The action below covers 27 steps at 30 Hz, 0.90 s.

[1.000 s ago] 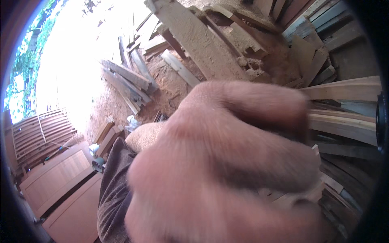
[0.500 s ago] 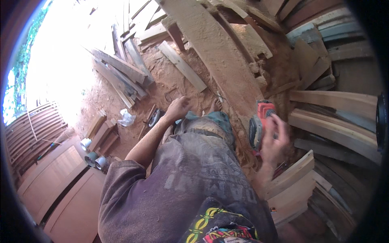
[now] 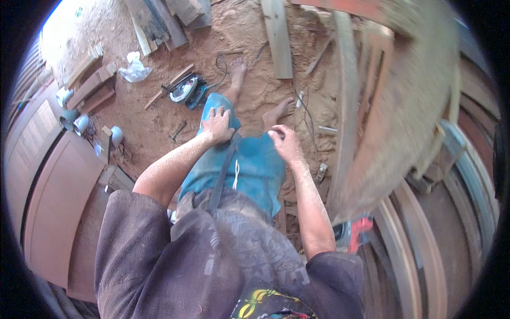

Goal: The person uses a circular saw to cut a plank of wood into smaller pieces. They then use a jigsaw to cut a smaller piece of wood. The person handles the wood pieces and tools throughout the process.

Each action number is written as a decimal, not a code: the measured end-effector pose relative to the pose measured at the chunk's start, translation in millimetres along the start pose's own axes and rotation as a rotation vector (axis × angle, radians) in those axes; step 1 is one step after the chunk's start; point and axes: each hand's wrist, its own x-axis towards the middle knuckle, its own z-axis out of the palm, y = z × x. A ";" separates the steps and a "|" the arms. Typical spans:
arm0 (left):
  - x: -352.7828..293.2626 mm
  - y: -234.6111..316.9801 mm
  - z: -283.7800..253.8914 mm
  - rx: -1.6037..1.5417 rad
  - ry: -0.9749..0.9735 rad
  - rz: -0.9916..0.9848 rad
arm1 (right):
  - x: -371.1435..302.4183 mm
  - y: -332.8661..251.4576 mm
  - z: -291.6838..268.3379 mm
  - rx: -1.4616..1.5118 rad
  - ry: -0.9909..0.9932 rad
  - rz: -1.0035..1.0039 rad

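My left hand (image 3: 218, 125) rests with spread fingers on the left knee of my blue shorts (image 3: 255, 165). My right hand (image 3: 287, 143) is over the other knee, its fingers loosely bent and nothing visible in them. Right of my right elbow, a red and black power tool (image 3: 361, 229) stands by the lower end of a wide wooden board (image 3: 398, 133), partly hidden by that board and my sleeve. The board looks smeared by motion. Beyond my left hand a circular saw (image 3: 185, 90) sits on the ground against wood strips.
A clear plastic bag (image 3: 135, 68) and a hammer-like tool (image 3: 178, 131) lie on the sandy ground. Wooden panels (image 3: 61, 196) and pale round cans (image 3: 79, 123) are at the left. Long planks (image 3: 409, 250) line the right. A dark cord (image 3: 309, 125) runs past my foot.
My right hand has let go of the red power tool and come to my knee. My left hand now lies on the other knee. The view has shifted, showing more of my legs.
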 end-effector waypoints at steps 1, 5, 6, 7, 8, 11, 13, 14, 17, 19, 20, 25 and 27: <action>7.4 -3.3 6.8 0.070 0.030 0.008 | 31.0 19.0 2.8 0.038 0.001 0.054; 40.2 -24.4 12.6 -0.021 0.064 -0.041 | 148.9 56.9 2.2 0.173 -0.038 0.225; 44.8 -29.6 17.7 -0.073 0.076 -0.051 | 181.2 75.3 1.8 0.160 -0.054 0.229; 47.7 -33.9 18.8 -0.124 0.085 -0.056 | 211.2 96.2 -0.1 0.147 -0.064 0.238; 51.8 -36.4 19.2 -0.174 0.098 -0.055 | 244.0 130.8 -2.3 0.134 -0.039 0.174; 49.8 -40.8 24.0 -0.160 0.193 -0.019 | 328.6 182.5 3.9 0.024 0.040 0.086; 51.0 -43.2 21.6 -0.176 0.223 -0.015 | 379.0 196.0 5.9 -0.125 0.101 0.078; 53.2 -43.9 18.4 -0.192 0.228 -0.007 | 402.7 217.9 2.1 -0.157 0.148 0.039; 54.2 -47.2 11.4 -0.215 0.271 -0.001 | 463.8 253.8 11.1 -0.223 0.228 -0.013; 54.1 -48.7 14.0 -0.221 0.302 -0.019 | 484.5 236.8 23.7 -0.226 0.190 0.076; 53.2 -48.5 14.6 -0.228 0.306 -0.024 | 483.6 234.8 28.6 -0.233 0.153 0.089; 49.1 -42.6 21.2 -0.235 0.339 -0.032 | 413.8 139.9 67.7 -0.425 -0.033 0.120; 49.1 -37.4 26.5 -0.233 0.343 -0.008 | 376.0 118.8 79.2 -0.395 0.022 0.024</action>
